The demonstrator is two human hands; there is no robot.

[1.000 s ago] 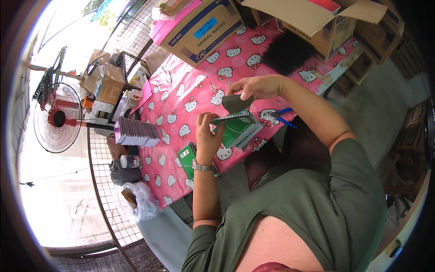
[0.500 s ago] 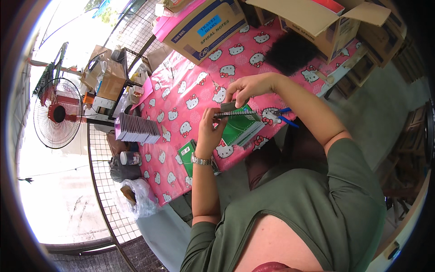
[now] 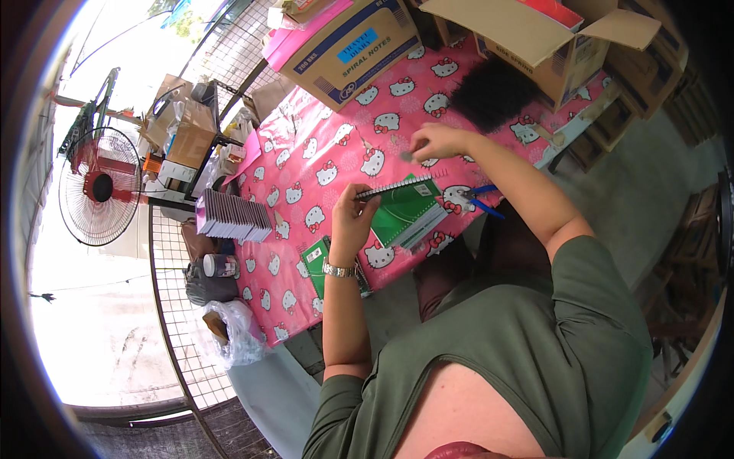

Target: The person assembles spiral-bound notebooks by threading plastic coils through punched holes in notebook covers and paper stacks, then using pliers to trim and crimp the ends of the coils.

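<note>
A green spiral notebook [image 3: 407, 210] lies near the table's front edge, a black coil running along its far edge and sticking out past the right end. My left hand [image 3: 356, 218] is closed on the left end of that coiled edge. Above and right of the notebook, my right hand [image 3: 442, 143] is raised, fingers pinched on a small dark grey piece [image 3: 406, 156], too blurred to name. Blue-handled pliers [image 3: 485, 202] lie just right of the notebook. Partly behind my left wrist is another green notebook [image 3: 315, 262].
A pink patterned cloth [image 3: 294, 195] covers the table. Purple-edged notebooks [image 3: 231, 216] stand stacked at left. A black heap [image 3: 493, 93], possibly coils, lies at the far right. Cardboard boxes [image 3: 348, 57] stand along the back, an open carton [image 3: 562, 61] at right. A fan [image 3: 98, 187] is far left.
My right hand has lifted off the coiled edge and moved up and right with the small dark grey piece. My left hand stays at the notebook, whose coil is now more exposed.
</note>
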